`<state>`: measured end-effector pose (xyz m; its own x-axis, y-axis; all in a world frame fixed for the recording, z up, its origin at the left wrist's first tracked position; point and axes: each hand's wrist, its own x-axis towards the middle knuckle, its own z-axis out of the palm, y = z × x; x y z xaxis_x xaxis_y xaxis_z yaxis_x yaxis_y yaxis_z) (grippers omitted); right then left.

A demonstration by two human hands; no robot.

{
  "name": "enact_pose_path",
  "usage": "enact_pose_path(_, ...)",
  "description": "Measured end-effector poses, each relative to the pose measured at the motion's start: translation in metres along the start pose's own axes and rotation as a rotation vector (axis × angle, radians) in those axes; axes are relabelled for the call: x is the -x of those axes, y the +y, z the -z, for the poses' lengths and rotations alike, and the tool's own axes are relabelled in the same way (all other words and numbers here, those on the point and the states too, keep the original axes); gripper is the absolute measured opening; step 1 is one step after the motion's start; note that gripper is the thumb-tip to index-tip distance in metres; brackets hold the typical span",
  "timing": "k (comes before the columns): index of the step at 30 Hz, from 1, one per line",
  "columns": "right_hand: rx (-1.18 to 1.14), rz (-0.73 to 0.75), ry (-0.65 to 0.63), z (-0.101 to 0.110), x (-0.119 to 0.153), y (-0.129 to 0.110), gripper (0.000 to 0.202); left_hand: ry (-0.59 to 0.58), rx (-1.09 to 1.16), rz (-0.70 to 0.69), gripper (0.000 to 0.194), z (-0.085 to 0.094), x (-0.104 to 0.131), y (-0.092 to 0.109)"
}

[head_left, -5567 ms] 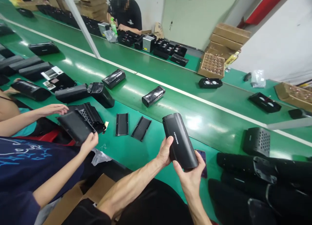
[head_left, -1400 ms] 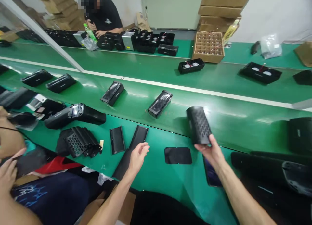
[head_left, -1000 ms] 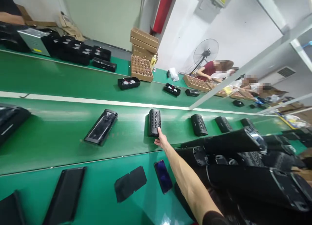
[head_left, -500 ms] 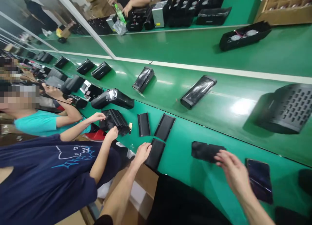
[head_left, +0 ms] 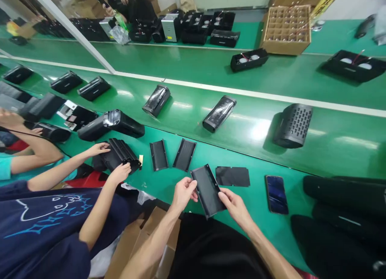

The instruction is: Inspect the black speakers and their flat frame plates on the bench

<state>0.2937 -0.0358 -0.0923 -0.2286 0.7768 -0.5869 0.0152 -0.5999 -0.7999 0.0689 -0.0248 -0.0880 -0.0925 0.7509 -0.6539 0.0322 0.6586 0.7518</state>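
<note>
A black rectangular panel (head_left: pixel 207 191) is held tilted over the table's front edge, between my two hands. My left hand (head_left: pixel 185 192) pinches its left edge, thumb on top. On its right edge, my right hand (head_left: pixel 233 204) grips it with thumb and fingers. Just behind my right hand a flat black sheet (head_left: pixel 233 176) lies on the green table. Two more black panels, one (head_left: pixel 159 155) further left and one (head_left: pixel 185 154) nearer, rest behind my left hand.
A phone (head_left: pixel 276 194) lies right of the sheet, beside large dark casings (head_left: pixel 346 222). Black speaker housings (head_left: pixel 219 114) stand on the green line behind. At the left, a person's hands (head_left: pixel 120 173) hold black parts. An open carton (head_left: pixel 144 234) sits below the table edge.
My left hand has lifted the nearest panel off the table. My right hand has left the flat sheet and moved left onto that panel. The view has turned right.
</note>
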Motion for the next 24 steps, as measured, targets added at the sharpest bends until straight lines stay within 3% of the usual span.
enact_pose_path(2, 0.022, -0.005, -0.009, 0.017, 0.007, -0.011, 0.055, -0.056, 0.137, 0.041, 0.060, -0.002, 0.001, 0.010)
enact_pose_path(5, 0.084, -0.048, -0.129, 0.042, 0.014, -0.030, 0.054, -0.129, 0.294, 0.113, 0.065, 0.001, -0.003, 0.031)
enact_pose_path(9, 0.096, -0.112, -0.236, 0.065, 0.019, -0.049, 0.055, -0.381, 0.176, 0.134, 0.060, 0.001, -0.007, 0.053)
enact_pose_path(12, -0.035, -0.125, -0.106, 0.073, 0.026, -0.049, 0.055, -0.455, 0.140, 0.095, 0.056, -0.004, -0.002, 0.057)
enact_pose_path(18, -0.443, -0.135, 0.226, 0.068, 0.048, -0.027, 0.049, -0.347, 0.203, 0.045, 0.055, -0.010, 0.011, 0.040)
enact_pose_path(24, -0.487, -0.151, 0.259, 0.063, 0.051, -0.016, 0.044, -0.355, 0.194, 0.039, 0.053, -0.006, 0.011, 0.029)
